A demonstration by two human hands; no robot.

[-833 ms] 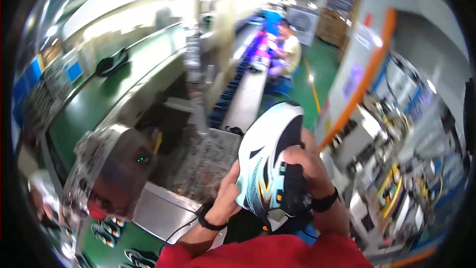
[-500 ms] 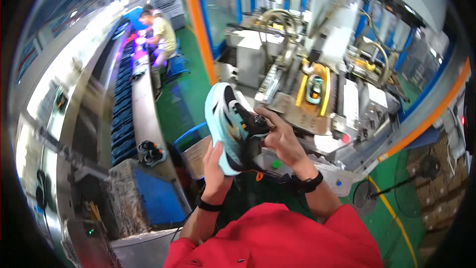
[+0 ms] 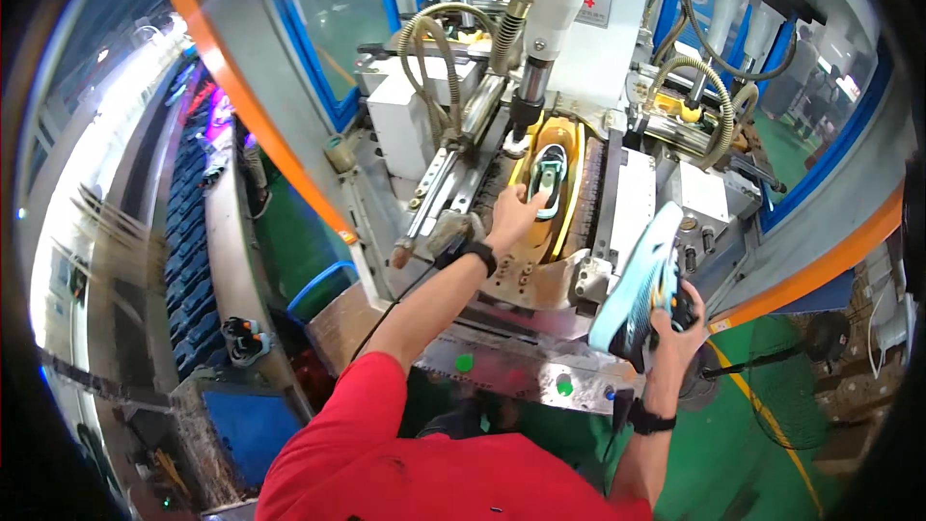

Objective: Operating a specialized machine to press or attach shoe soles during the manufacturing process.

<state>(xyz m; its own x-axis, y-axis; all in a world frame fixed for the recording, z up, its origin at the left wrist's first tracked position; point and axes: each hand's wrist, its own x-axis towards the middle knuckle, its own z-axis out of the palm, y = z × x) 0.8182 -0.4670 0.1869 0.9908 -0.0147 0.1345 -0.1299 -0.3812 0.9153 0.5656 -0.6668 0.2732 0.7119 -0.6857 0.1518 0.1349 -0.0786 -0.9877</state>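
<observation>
One cradled shoe (image 3: 548, 179), long axis running away, lies ahead-right of the nearer left hand (image 3: 513, 220), fingers part-curled, hold unclear; right hand (image 3: 683, 328) clasps teal shoe (image 3: 634, 287).

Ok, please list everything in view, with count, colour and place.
Machine: one, white and grey, centre
Shoe in machine: one, green and white, centre
Held shoe: one, light blue and black, right
Nearest ledge shoe: one, black and orange, left
Belt: one, dark blue, left
Buttons: two, green, machine front
Fan: one, dark, right
Shirt: one, red, bottom
Wristbands: two, black, wrists
Left hand: one, bare, at shoe in machine
Right hand: one, bare, around held shoe
</observation>
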